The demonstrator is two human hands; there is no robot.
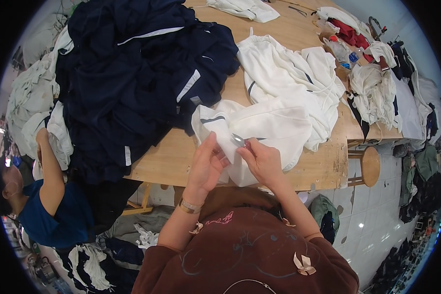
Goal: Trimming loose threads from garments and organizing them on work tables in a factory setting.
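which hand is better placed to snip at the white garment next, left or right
Right, probably. The right hand already holds the small metal snips against the white garment, while the left hand only pinches the cloth beside it, steadying it.

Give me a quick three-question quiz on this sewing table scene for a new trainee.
1. True or false: the right hand holds small metal snips against the white garment.
2. Which pile lies on the left part of the wooden table? A) navy garments B) red towels C) green jackets
3. Fill in: under the table's right end stands a round wooden ____.

Key: 1 true; 2 A; 3 stool. The left hand pinches the same white garment beside the snips.
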